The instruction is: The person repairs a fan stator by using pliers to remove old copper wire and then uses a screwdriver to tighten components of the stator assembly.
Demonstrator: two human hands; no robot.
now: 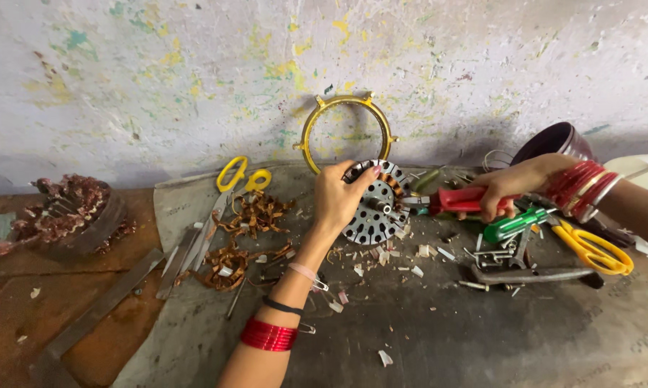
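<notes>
While the left hand (336,198) grips the rim of the round motor stator (376,201), fingers curled over its upper left edge and thumb pressed against its side, the stator stands tilted on edge on the grey tabletop (439,338), its perforated steel face turned toward the camera and copper-coloured windings showing along its upper rim. The right hand (514,185) comes in from the right of the stator, closed in a fist round the red handle of a pair of pliers (455,200), whose nose reaches the stator's right side by the centre shaft; whether the nose grips anything there cannot be told.

Directly behind the stator a yellow metal ring (347,129) leans upright against the stained wall (194,72). Far to the left of the stator a shallow round metal casing (79,223) holds a heap of tangled reddish copper wire. Behind the right hand, well right of the stator, stands a dark maroon cup (554,140); its contents cannot be seen.

Left of the stator lie yellow-handled scissors (230,188) and loose coils of stripped copper winding (252,215). Right of the stator, just below the right hand, lies a green-handled screwdriver (516,225), with a second pair of yellow scissors (590,248) beyond it. Pale scraps of insulation (410,266) are scattered on the tabletop just below the stator.
</notes>
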